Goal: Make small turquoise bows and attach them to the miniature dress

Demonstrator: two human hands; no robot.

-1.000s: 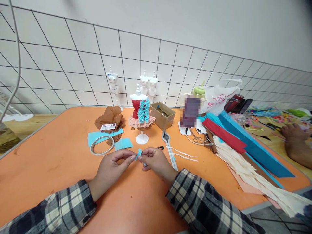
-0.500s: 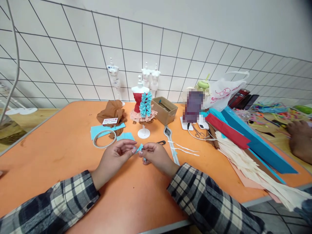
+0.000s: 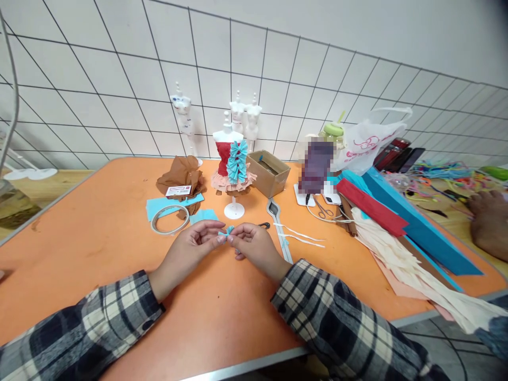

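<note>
Between my fingertips is a small gathered piece of light-blue crepe paper. My left hand pinches its left side, and my right hand pinches its right side; part of the paper is hidden by the fingers. Just beyond stands a small dress-form mannequin on a white base, upright, with a red bodice, light-blue ruffles and a pink ruffled skirt. Light-blue paper pieces and a roll of tape lie to the left of my hands. A black clip-like item lies behind my right hand.
Crumpled brown paper and a cardboard box flank the mannequin. White mannequins stand behind. Scissors, a pixelated upright object and coloured paper strips fill the right side. Another person's hand rests at far right.
The view has tilted slightly down, so the table objects sit higher in the picture. Both hands still pinch the blue paper, which has turned slightly and shows more spread out.
</note>
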